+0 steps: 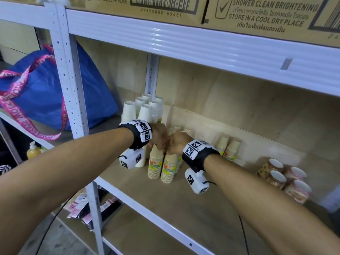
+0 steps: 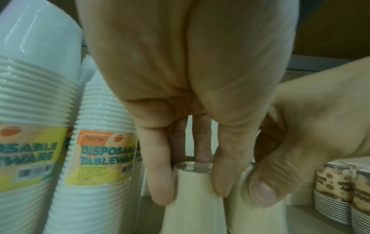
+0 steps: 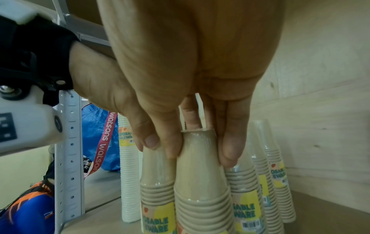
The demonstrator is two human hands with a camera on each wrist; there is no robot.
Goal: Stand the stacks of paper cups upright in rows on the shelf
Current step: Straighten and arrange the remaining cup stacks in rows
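Two wrapped stacks of beige paper cups stand upright, touching, near the shelf (image 1: 139, 197) front. My left hand (image 1: 159, 142) (image 2: 192, 182) grips the top of the left stack (image 1: 155, 162) (image 2: 192, 210) from above. Gripping the top of the right stack (image 1: 168, 168) (image 3: 200, 182) the same way is my right hand (image 1: 173, 146) (image 3: 200, 152). The two hands touch. Several white cup stacks (image 1: 145, 109) (image 2: 30, 110) stand in rows at the back left corner. More beige stacks (image 3: 260, 174) stand just behind the held pair.
Two beige stacks (image 1: 228, 147) stand apart to the right by the back wall. Patterned cup stacks (image 1: 283, 175) (image 2: 336, 190) lie on their sides at the far right. A blue bag (image 1: 55, 85) fills the neighbouring bay beyond the white upright post (image 1: 71, 100). Cardboard boxes (image 1: 266, 13) sit overhead.
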